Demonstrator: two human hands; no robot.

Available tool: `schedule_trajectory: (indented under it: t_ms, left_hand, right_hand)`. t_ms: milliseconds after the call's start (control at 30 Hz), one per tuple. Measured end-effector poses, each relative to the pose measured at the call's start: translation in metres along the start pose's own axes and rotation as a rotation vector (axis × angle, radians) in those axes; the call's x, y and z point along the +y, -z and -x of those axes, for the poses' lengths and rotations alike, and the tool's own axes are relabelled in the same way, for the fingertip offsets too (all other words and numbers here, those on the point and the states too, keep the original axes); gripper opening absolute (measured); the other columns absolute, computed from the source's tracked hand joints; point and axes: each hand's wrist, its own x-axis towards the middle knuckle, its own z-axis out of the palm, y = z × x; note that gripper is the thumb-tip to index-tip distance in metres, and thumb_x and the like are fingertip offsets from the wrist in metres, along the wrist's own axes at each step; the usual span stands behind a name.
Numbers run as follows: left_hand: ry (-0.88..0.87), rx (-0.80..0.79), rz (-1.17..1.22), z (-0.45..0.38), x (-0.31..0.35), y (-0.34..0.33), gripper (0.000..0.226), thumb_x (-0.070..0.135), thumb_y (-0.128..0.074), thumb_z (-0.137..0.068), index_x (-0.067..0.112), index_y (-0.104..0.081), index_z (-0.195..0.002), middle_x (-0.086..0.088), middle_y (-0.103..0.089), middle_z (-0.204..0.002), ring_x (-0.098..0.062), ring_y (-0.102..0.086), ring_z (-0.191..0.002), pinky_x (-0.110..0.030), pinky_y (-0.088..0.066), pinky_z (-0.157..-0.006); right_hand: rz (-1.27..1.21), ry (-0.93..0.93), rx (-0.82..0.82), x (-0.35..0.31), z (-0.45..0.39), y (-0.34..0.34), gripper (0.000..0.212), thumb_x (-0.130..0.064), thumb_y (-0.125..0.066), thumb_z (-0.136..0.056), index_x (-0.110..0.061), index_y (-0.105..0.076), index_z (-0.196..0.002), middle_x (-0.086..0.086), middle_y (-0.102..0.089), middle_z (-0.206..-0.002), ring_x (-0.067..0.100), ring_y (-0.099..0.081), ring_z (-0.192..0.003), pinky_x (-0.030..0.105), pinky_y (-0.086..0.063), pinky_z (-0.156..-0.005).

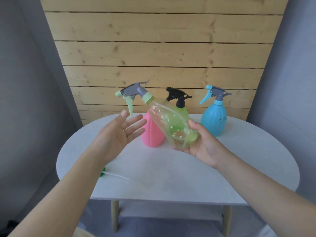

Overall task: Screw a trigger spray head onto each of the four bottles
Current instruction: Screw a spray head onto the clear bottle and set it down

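Your right hand (203,147) cups the base of a clear yellow-green plastic bottle (171,124), fingers wrapped under it and thumb pressed on its side, so the grip is closed on the bottle. You hold the bottle off the table, tilted with its neck pointing up and to your left. A grey trigger spray head with a pale green collar, nozzle and lever (133,94) sits on that neck; whether it is fully tightened cannot be told. Your left hand (119,134) is open, palm turned up and toward the bottle, fingers spread and apart, holding nothing; its fingertips lie near the pale green lever without clear contact. Behind the held bottle, a pink ribbed plastic bottle (151,135) stands upright on the white oval table (171,168); its neck is hidden, so its head cannot be judged. A green bottle with a black trigger spray head (178,97) stands behind, mostly covered by the held bottle. To your right, well apart from the others, a blue pear-shaped bottle (214,119) stands upright with a blue and grey trigger spray head (214,94) on it. Near the table's left front edge, a white dip tube with a small green piece at its end (114,175) lies flat, partly hidden by your left forearm. A wall of pale wooden planks (162,48) rises behind the table.
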Motion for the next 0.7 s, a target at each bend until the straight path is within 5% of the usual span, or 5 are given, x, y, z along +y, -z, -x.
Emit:
schedule_trajectory:
  t_ms: [167,367,500,600,700]
  left_hand:
    - [0.048,-0.025,-0.449,0.006,-0.016,-0.021,0.067,0.048,-0.072,-0.072,0.017,-0.053,-0.128,-0.003,-0.072,-0.115,-0.021,-0.068,-0.105,-0.036,-0.056,-0.086]
    - [0.018,0.174,-0.467,0.002,-0.007,-0.018,0.071,0.048,-0.072,-0.070,0.016,-0.048,-0.129,0.000,-0.069,-0.109,-0.008,-0.071,-0.088,-0.032,-0.058,-0.078]
    - [-0.046,0.309,-0.493,-0.006,0.006,0.004,0.076,0.041,-0.081,-0.064,0.018,-0.049,-0.128,0.001,-0.066,-0.114,-0.009,-0.069,-0.093,-0.031,-0.057,-0.075]
    - [-0.097,0.461,-0.581,-0.017,0.015,0.032,0.084,0.039,-0.082,-0.060,0.022,-0.044,-0.132,0.004,-0.057,-0.124,-0.016,-0.059,-0.108,-0.034,-0.050,-0.083]
    - [-0.124,0.542,-0.646,-0.031,0.009,0.058,0.082,0.029,-0.082,-0.069,0.022,-0.036,-0.137,0.003,-0.050,-0.133,-0.018,-0.050,-0.117,-0.030,-0.040,-0.081]
  right_hand:
    - [-0.083,0.056,-0.016,0.028,-0.021,-0.039,0.062,-0.037,-0.060,-0.078,-0.018,-0.041,-0.134,0.015,-0.058,-0.130,0.030,-0.059,-0.112,0.042,-0.050,-0.094]
    - [0.104,0.110,0.003,0.044,-0.042,-0.065,0.055,-0.037,-0.054,-0.085,-0.026,-0.034,-0.134,0.005,-0.055,-0.135,0.025,-0.055,-0.121,0.043,-0.040,-0.106]
    - [0.408,0.111,0.049,0.050,-0.050,-0.073,0.057,-0.050,-0.058,-0.079,-0.037,-0.039,-0.131,-0.001,-0.057,-0.127,0.021,-0.060,-0.111,0.039,-0.051,-0.094]
    - [0.483,0.160,0.210,0.052,-0.053,-0.073,0.025,-0.031,-0.059,-0.088,-0.030,-0.052,-0.111,0.003,-0.061,-0.105,0.009,-0.066,-0.082,0.025,-0.056,-0.069]
    - [0.621,0.244,0.295,0.054,-0.056,-0.071,0.023,-0.020,-0.061,-0.086,-0.026,-0.051,-0.106,0.001,-0.058,-0.093,0.010,-0.065,-0.078,0.023,-0.053,-0.060]
